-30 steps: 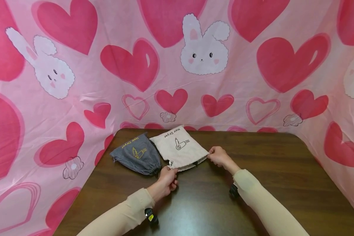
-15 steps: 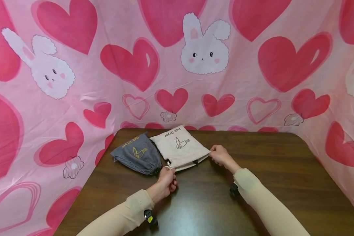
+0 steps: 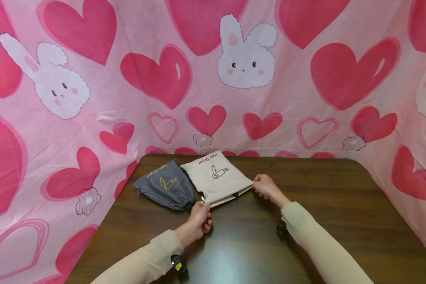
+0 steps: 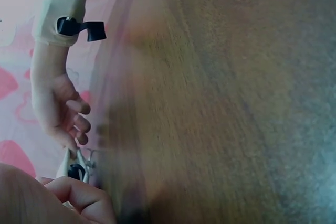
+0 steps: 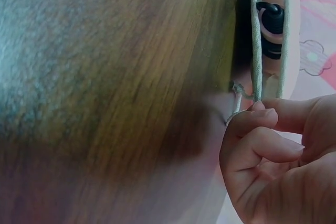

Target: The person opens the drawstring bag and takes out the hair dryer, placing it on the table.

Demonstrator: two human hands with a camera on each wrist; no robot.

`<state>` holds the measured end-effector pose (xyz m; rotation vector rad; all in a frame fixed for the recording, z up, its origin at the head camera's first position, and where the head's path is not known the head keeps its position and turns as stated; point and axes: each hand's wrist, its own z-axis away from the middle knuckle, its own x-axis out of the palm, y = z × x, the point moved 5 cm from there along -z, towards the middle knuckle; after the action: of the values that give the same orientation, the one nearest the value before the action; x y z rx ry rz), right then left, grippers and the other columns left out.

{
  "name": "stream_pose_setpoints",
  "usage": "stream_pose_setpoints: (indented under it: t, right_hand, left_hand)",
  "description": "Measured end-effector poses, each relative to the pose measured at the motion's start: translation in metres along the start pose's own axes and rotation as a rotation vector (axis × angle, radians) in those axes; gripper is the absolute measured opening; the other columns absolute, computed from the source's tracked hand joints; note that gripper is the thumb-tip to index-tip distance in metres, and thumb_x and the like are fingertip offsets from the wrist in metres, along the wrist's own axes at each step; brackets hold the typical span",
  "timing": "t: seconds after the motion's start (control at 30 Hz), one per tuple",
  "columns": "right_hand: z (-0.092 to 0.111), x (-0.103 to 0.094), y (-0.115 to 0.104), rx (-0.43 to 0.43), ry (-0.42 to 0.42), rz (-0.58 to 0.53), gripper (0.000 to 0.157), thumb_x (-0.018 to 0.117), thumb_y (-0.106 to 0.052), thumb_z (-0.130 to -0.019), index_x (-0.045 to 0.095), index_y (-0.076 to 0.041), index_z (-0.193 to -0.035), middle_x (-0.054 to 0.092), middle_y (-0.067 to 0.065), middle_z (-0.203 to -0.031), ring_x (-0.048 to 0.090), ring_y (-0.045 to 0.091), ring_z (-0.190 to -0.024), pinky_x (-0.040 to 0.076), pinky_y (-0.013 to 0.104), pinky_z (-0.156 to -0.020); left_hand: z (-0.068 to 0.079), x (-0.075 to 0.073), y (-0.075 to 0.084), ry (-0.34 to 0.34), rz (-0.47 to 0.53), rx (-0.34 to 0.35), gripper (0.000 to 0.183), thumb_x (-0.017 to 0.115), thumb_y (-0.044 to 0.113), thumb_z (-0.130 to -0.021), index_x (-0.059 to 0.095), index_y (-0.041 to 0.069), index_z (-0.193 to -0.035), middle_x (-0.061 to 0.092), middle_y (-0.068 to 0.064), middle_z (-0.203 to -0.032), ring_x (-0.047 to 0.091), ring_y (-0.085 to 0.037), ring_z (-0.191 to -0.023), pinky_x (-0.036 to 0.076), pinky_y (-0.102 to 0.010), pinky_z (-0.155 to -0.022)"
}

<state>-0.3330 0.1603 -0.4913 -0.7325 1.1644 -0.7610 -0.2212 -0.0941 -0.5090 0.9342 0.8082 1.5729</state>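
A cream drawstring bag (image 3: pixel 213 183), printed with a hair dryer picture and the words "Hair Dryer", lies on the table. At its near left mouth corner, by the white cord, my left hand (image 3: pixel 200 219) pinches the cloth. My right hand (image 3: pixel 265 187) pinches the opposite corner, so the mouth is stretched between both hands. Through the parted edges in the right wrist view, a black coiled thing (image 5: pixel 272 19) shows inside; its kind is unclear. It appears in the left wrist view too, as a dark shape (image 4: pixel 76 171) between the edges.
Left of the cream bag lies a dark grey drawstring bag (image 3: pixel 167 187) with yellow "Hair Dryer" print, its gathered end near my left hand. Both are on a brown wooden table (image 3: pixel 323 189). Pink cloth (image 3: pixel 291 90) with hearts and rabbits hangs around the table.
The bag's mouth has been pulled a little wider and flatter. My left hand has shifted slightly left and my right hand slightly right. The grey bag has stayed put.
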Motion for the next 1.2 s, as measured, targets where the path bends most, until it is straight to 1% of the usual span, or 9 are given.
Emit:
stream_pose_setpoints:
  t: [0.23, 0.37, 0.63, 0.83, 1.2]
  right_hand:
    - [0.000, 0.000, 0.000, 0.001, 0.022, -0.010, 0.008, 0.058, -0.006, -0.096, 0.059, 0.001, -0.100, 0.055, 0.005, -0.070, 0.046, 0.016, -0.054, 0.036, 0.026, -0.044]
    - [0.000, -0.001, 0.000, 0.003, 0.037, -0.009, 0.008, 0.060, -0.007, -0.096, 0.060, 0.000, -0.100, 0.055, 0.005, -0.070, 0.046, 0.016, -0.053, 0.037, 0.026, -0.044]
    - [0.000, -0.003, -0.001, 0.007, 0.078, -0.014, 0.010, 0.061, -0.008, -0.095, 0.061, 0.000, -0.100, 0.056, 0.005, -0.069, 0.046, 0.015, -0.052, 0.038, 0.025, -0.043]
    - [-0.001, -0.006, 0.001, -0.001, 0.108, -0.011, 0.009, 0.058, -0.008, -0.093, 0.060, -0.001, -0.098, 0.055, 0.003, -0.067, 0.046, 0.013, -0.051, 0.037, 0.025, -0.043]
    - [0.001, -0.011, 0.006, 0.024, 0.095, -0.031, 0.012, 0.057, -0.009, -0.096, 0.059, 0.001, -0.102, 0.055, 0.005, -0.071, 0.046, 0.014, -0.053, 0.037, 0.024, -0.044]
  left_hand:
    - [0.002, 0.003, -0.005, -0.022, -0.018, 0.006, 0.013, 0.045, 0.012, -0.112, 0.034, 0.009, -0.107, 0.039, 0.001, -0.071, 0.038, -0.009, -0.052, 0.029, -0.015, -0.044]
    - [0.004, 0.004, -0.005, -0.021, -0.029, 0.005, 0.013, 0.046, 0.012, -0.113, 0.034, 0.009, -0.108, 0.039, 0.000, -0.072, 0.038, -0.010, -0.052, 0.029, -0.016, -0.044]
    - [0.004, 0.010, -0.001, -0.027, -0.019, 0.025, 0.016, 0.048, 0.012, -0.112, 0.033, 0.011, -0.105, 0.039, 0.000, -0.072, 0.037, -0.009, -0.052, 0.028, -0.015, -0.044]
    - [0.005, 0.018, -0.005, -0.061, -0.023, 0.027, 0.016, 0.046, 0.011, -0.112, 0.034, 0.010, -0.102, 0.039, 0.000, -0.073, 0.037, -0.009, -0.054, 0.028, -0.016, -0.046]
    - [0.011, 0.030, -0.009, -0.085, -0.027, 0.007, 0.017, 0.049, 0.011, -0.111, 0.035, 0.010, -0.102, 0.040, -0.001, -0.075, 0.037, -0.010, -0.055, 0.027, -0.017, -0.048]
